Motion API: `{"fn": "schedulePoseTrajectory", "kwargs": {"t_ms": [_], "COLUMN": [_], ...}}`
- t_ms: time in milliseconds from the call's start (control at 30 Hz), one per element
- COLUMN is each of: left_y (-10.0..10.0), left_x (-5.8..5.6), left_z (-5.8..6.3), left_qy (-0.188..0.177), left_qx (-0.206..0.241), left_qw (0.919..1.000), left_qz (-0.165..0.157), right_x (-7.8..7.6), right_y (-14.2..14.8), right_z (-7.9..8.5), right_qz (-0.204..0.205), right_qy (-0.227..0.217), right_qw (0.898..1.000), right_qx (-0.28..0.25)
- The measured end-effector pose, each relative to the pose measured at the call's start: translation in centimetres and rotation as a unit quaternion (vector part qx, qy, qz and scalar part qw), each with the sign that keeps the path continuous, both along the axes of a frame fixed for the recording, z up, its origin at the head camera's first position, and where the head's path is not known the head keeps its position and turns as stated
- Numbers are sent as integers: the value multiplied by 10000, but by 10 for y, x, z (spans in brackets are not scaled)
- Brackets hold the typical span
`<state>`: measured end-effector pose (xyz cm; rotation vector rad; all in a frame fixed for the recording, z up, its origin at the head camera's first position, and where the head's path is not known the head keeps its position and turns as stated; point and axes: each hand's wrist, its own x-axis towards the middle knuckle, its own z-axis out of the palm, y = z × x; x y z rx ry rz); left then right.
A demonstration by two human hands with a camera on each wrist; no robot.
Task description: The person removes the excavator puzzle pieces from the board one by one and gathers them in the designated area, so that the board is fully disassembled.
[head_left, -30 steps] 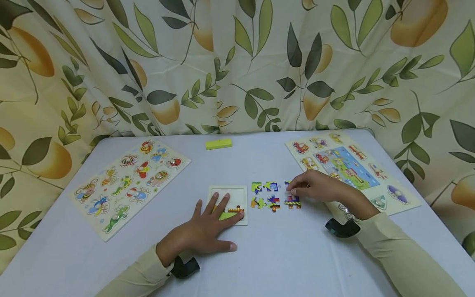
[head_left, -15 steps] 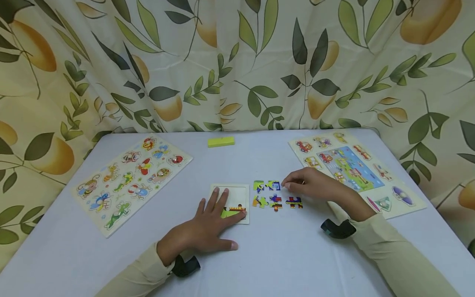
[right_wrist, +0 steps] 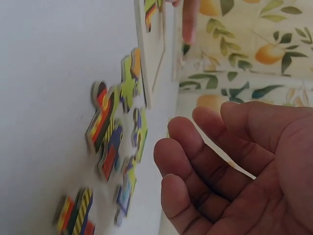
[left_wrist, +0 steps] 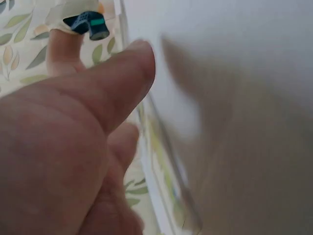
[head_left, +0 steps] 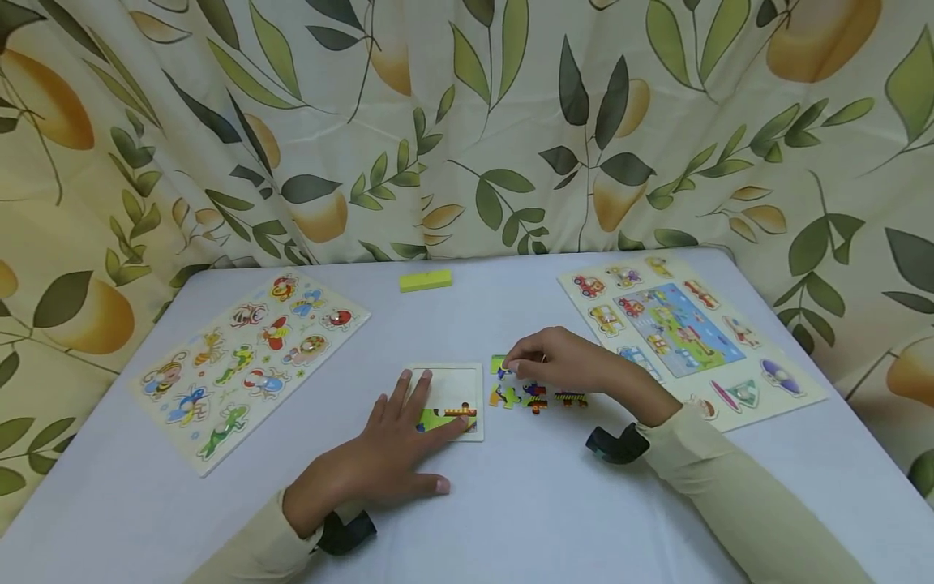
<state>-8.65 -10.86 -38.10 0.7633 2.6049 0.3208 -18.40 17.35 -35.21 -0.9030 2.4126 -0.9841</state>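
My left hand (head_left: 379, 458) lies with spread, straight fingers over a small square puzzle board (head_left: 456, 385), pressing on it. Green and orange puzzle pieces (head_left: 430, 418) fill the board's lower part; its upper part shows bare. My right hand (head_left: 565, 361) is over the loose jigsaw pieces just right of the board, thumb and fingertips pinched together on a puzzle piece mostly hidden by them. Beneath and beside it lie a green-and-orange piece (right_wrist: 129, 81), a red-and-yellow one (right_wrist: 103, 120) and a striped one (right_wrist: 78, 213). In the left wrist view, the left thumb (left_wrist: 127, 78) stretches outward.
An insect peg puzzle board (head_left: 251, 357) lies at the left. At the right is a vehicle peg puzzle board (head_left: 686, 328), partly behind the right forearm. A yellow block (head_left: 426, 281) sits near the back edge of the white table (head_left: 511, 519), before a leaf-patterned curtain (head_left: 467, 122).
My right hand has moved left from the far-right loose pieces, across the upper row, toward the puzzle board, fingertips pinched. My left hand has stayed on the board.
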Motion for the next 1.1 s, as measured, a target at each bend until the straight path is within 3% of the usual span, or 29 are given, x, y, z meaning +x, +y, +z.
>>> {"fn": "schedulePoseTrajectory", "kwargs": {"t_ms": [267, 533, 800, 1100], "left_y": [-17, -20, -14, -14], "left_x": [2, 3, 3, 3], "left_z": [6, 9, 4, 2], "left_qy": [-185, -467, -487, -608], "left_qx": [70, 63, -447, -487], "left_qw": [9998, 9988, 9973, 9961], "left_qz": [22, 116, 312, 417], "right_x": [-2, -2, 1, 7], "right_y": [-27, -57, -82, -99], "right_z": [-4, -8, -12, -16], "right_qz": [311, 609, 513, 591], "right_qy": [-66, -36, 27, -321], "right_qw": [9995, 9981, 9987, 9977], "right_qx": [-55, -33, 71, -23]}}
